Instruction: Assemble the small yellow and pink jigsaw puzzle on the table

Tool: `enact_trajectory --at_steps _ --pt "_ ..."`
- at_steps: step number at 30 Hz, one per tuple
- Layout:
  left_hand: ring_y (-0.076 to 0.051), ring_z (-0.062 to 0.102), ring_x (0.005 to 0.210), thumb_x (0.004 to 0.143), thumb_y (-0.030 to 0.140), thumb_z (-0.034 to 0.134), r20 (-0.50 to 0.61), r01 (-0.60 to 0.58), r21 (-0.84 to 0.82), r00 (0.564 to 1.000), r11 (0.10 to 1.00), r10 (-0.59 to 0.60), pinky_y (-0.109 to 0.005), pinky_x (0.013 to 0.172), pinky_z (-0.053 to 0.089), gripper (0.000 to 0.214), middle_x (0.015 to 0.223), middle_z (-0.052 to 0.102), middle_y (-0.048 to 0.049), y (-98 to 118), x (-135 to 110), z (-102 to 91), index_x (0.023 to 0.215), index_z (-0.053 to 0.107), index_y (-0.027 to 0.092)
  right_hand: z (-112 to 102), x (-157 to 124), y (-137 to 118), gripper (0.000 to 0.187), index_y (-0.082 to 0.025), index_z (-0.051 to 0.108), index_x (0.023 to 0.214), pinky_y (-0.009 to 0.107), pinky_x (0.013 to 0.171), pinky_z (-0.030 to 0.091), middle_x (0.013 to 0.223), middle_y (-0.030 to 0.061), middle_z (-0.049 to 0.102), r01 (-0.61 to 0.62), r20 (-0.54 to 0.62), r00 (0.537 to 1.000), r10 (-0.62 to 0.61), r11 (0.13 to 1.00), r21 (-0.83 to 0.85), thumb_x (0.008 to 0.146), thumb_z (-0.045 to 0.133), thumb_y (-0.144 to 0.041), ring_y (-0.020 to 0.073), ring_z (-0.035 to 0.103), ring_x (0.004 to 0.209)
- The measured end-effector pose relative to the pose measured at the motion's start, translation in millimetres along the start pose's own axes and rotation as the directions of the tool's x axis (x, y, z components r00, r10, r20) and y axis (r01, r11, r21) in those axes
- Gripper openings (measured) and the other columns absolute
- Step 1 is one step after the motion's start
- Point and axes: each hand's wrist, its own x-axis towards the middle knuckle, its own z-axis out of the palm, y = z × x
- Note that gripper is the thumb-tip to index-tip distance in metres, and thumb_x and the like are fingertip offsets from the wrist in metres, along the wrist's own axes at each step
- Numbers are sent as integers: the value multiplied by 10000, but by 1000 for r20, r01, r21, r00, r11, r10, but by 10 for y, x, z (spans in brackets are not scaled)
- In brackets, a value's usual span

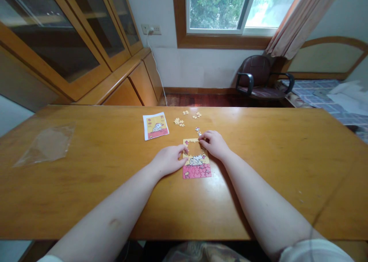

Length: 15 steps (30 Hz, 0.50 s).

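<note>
A partly assembled jigsaw puzzle [197,171] lies on the table, pink at the bottom and yellow above, with a white cartoon animal. Bare wood shows through a gap in its upper middle. My left hand [171,159] rests at the puzzle's left edge, thumb and fingers apart, holding nothing visible. At the upper right edge is my right hand [215,144], its fingertips and thumb close together; whatever they pinch is too small to make out. Just above those fingertips lie a few white-patterned loose pieces [197,129]. Farther back are several yellow puzzle pieces [178,121] in small groups.
A printed reference picture [156,126] lies left of the loose pieces. A clear plastic bag [47,143] is at the far left of the wooden table [273,147]. Beyond the table stand a glass-door cabinet [120,74], an office chair [255,76] and a bed [313,95].
</note>
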Motion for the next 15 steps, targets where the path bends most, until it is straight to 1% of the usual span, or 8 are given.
enact_trajectory --at_steps 8,15 --pt "-158 553 614 783 368 546 12 -1 2 1000 1000 1 -255 535 308 199 671 594 34 53 -2 75 941 612 268 -1 -5 0 106 -216 711 834 303 841 400 889 28 674 2 -8 1000 -2 1000 15 823 606 -218 180 570 879" --pt "-167 580 643 786 380 546 20 20 20 1000 1000 -20 -257 543 332 218 688 615 25 77 -7 71 953 617 260 -8 -5 -15 109 -220 713 830 307 848 396 895 28 673 -13 -1 1000 13 1000 12 826 604 -219 181 565 886"
